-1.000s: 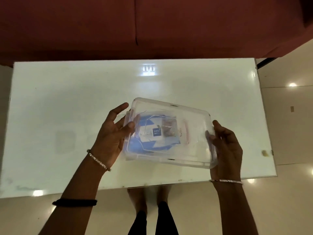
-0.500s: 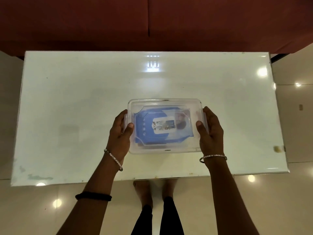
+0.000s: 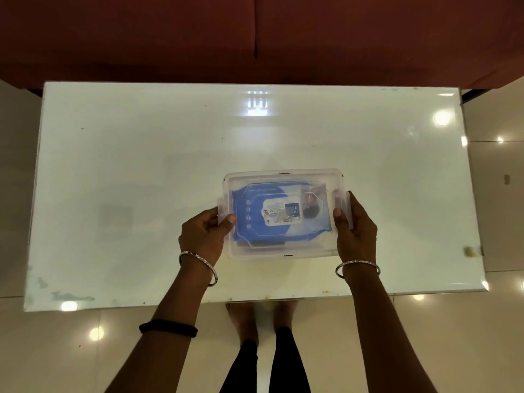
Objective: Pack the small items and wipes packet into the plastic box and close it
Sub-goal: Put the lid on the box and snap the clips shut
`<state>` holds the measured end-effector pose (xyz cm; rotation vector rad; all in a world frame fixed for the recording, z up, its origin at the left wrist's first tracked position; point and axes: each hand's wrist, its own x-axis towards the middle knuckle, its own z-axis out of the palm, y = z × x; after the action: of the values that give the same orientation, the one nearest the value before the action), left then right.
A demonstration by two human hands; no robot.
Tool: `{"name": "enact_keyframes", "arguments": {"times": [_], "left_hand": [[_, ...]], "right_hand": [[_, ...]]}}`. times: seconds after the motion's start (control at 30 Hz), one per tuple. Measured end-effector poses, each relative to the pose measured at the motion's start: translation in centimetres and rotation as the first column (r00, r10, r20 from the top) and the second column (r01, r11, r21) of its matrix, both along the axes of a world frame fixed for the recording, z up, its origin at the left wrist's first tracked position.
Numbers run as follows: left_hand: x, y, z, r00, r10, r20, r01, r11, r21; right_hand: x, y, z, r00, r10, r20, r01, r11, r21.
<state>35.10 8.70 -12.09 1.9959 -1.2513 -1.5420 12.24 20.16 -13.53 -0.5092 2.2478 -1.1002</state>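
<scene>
A clear plastic box (image 3: 283,251) with its lid on rests flat on the white table (image 3: 141,180), near the front edge. Through the lid shows a blue wipes packet (image 3: 255,219) with a white label. A dark small item (image 3: 312,211) lies at the packet's right end; other small items cannot be made out. My left hand (image 3: 202,236) grips the box's left end, thumb pressing on the lid by the side clip. My right hand (image 3: 355,234) grips the right end, thumb on the lid, fingers around the right clip.
A dark red sofa (image 3: 255,38) runs along the table's far side. A small tan object (image 3: 469,251) sits at the table's right edge. Glossy tiled floor and my legs (image 3: 266,358) show below the front edge.
The lid, held tilted over the box a second ago, now sits flat on it. Both hands have slid to the box's short ends and closed on the side clips.
</scene>
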Motion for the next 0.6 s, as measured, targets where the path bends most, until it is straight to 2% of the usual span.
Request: {"name": "enact_keyframes", "arguments": {"times": [0.13, 0.3, 0.4, 0.47, 0.53, 0.6], "left_hand": [[0.1, -0.2, -0.1, 1.0, 0.016, 0.01, -0.016, 0.999, 0.051], [0.1, 0.3, -0.5, 0.999, 0.032, 0.026, -0.035, 0.995, 0.094], [0.5, -0.5, -0.4, 0.979, 0.158, -0.126, -0.104, 0.929, 0.354], [1.0, -1.3, -0.4, 0.971, 0.143, -0.192, -0.038, 0.884, 0.467], [1.6, -1.9, -0.4, 0.968, 0.057, -0.243, 0.07, 0.872, 0.485], [1.9, -2.4, -0.4, 0.967, 0.022, -0.255, 0.11, 0.864, 0.492]], "right_hand": [[0.0, -0.4, -0.1, 0.998, -0.044, 0.049, 0.044, 0.999, 0.006], [-0.6, -0.9, 0.0, 0.991, -0.007, 0.131, -0.005, 0.995, 0.097], [-1.3, -1.1, 0.5, 0.959, -0.012, 0.282, -0.043, 0.981, 0.19], [-2.1, -1.3, 1.0, 0.912, -0.062, 0.405, -0.028, 0.976, 0.214], [-3.0, -1.8, 1.5, 0.853, -0.103, 0.511, -0.016, 0.975, 0.224], [-3.7, -2.6, 1.8, 0.816, -0.118, 0.566, -0.045, 0.963, 0.265]]}}
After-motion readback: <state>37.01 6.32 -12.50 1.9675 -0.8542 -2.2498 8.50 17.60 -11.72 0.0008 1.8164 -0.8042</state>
